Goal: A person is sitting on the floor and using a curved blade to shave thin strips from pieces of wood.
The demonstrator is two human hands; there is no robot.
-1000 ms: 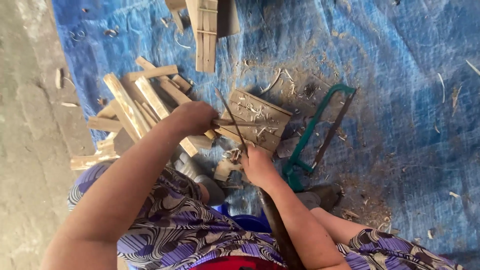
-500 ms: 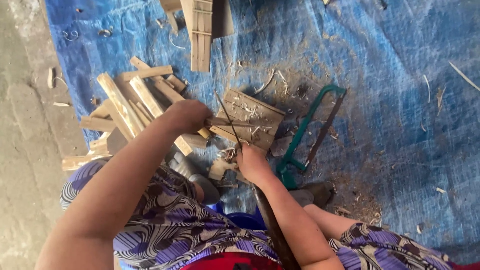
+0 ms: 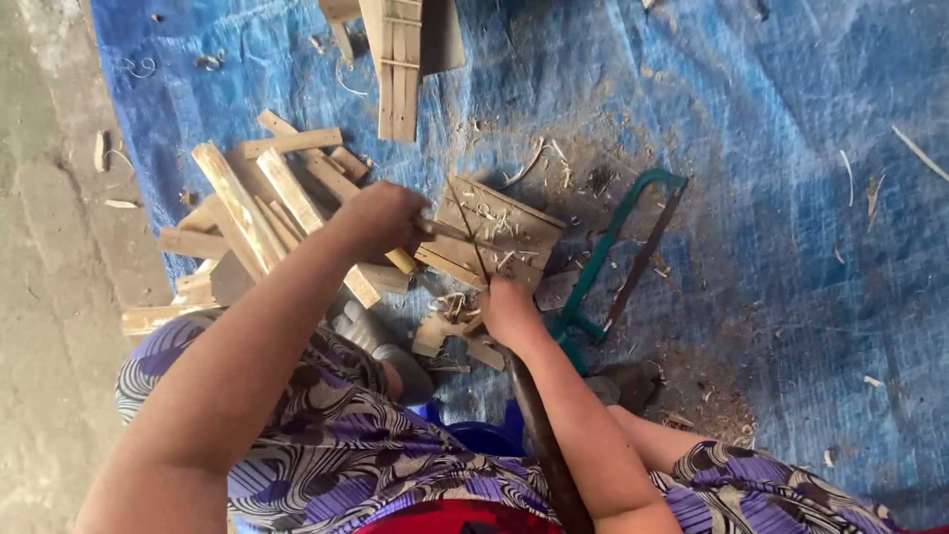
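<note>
The thin pale cane strip (image 3: 473, 237) lies across the flat slatted wooden block (image 3: 491, 232), which serves as my rest. My left hand (image 3: 384, 216) is closed around its far end; my right hand (image 3: 506, 311) is clenched on what seems a dark-handled blade. A green-framed hacksaw (image 3: 623, 247) lies just beside, on the blue woven tarpaulin (image 3: 791, 198). No labels show.

Blue tarp (image 3: 791, 198) w/ wood offcuts (image 3: 257, 198), green hacksaw (image 3: 623, 247), shavings (image 3: 544, 163).
</note>
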